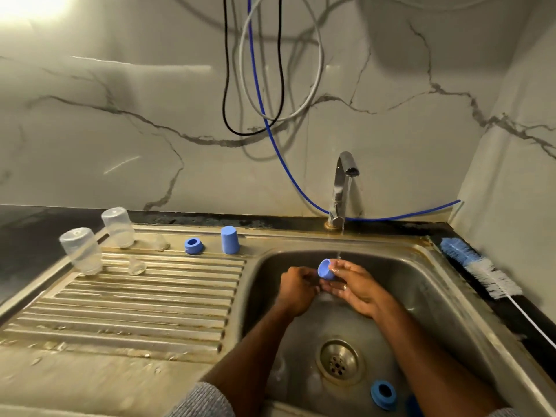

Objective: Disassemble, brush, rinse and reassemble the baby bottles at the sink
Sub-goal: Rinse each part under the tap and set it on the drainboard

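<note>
Both hands are over the sink basin (427, 284) under the running tap (341, 188). My right hand (355, 285) grips a blue bottle cap (325, 269) in the water stream. My left hand (296, 288) is curled beside the cap, fingers touching it. On the drainboard (135, 305) two clear bottles (80, 251) (118, 227) stand upside down. Two clear teats (137, 266) (161, 242) lie near them. A blue collar ring (193, 245) and another blue cap (230, 239) stand further right. A second blue collar ring (383, 394) lies in the basin by the drain (338, 361).
A blue and white bottle brush (481, 267) lies on the dark counter right of the sink. Cables and a blue hose (264, 115) hang down the marble wall behind the tap. Another blue piece shows partly at the basin's front edge.
</note>
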A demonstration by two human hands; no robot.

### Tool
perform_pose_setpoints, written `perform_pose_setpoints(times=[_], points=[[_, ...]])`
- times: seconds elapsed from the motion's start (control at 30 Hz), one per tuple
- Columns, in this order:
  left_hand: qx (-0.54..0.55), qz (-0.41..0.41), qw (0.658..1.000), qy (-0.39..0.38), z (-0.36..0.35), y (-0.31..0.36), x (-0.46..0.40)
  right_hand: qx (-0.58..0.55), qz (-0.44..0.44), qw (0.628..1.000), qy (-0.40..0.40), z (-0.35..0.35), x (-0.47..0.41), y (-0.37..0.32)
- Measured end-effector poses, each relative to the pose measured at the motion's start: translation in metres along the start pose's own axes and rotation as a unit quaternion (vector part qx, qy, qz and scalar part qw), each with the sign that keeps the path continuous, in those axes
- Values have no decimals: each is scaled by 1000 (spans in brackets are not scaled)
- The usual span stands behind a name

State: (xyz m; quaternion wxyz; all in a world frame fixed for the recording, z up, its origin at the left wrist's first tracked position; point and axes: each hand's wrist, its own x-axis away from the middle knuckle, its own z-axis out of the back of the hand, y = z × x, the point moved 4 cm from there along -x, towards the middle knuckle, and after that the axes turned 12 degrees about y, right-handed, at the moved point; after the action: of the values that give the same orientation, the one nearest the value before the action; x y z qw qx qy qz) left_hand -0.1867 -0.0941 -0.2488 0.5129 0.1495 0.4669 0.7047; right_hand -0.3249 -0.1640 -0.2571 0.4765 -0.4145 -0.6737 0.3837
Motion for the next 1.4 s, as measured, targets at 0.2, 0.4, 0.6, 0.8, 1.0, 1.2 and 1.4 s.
perform_pose_setpoints(times=[0.2, 0.4, 0.6, 0.8, 1.0, 1.2, 1.4], points=[[-56, -37, 996, 66, 96, -6, 1, 420, 263, 867, -47, -41, 21, -3], [-84, -2, 983, 161, 195, -45, 3, 357, 349, 861, -98, -139, 52, -10], [-113, 54, 970, 210, 276, -98, 12, 393, 361, 835, -136, -245, 77, 5], [-103, 100, 962, 232, 313, -134, 17, 419, 319, 843, -108, -305, 67, 36], [-87, 107, 965, 221, 313, -137, 13, 422, 291, 854, -91, -318, 54, 50], [-76, 67, 971, 218, 283, -111, 4, 380, 312, 868, -69, -284, 57, 38], [43, 4, 985, 166, 196, -53, -4, 354, 348, 868, -1, -176, 46, 8]])
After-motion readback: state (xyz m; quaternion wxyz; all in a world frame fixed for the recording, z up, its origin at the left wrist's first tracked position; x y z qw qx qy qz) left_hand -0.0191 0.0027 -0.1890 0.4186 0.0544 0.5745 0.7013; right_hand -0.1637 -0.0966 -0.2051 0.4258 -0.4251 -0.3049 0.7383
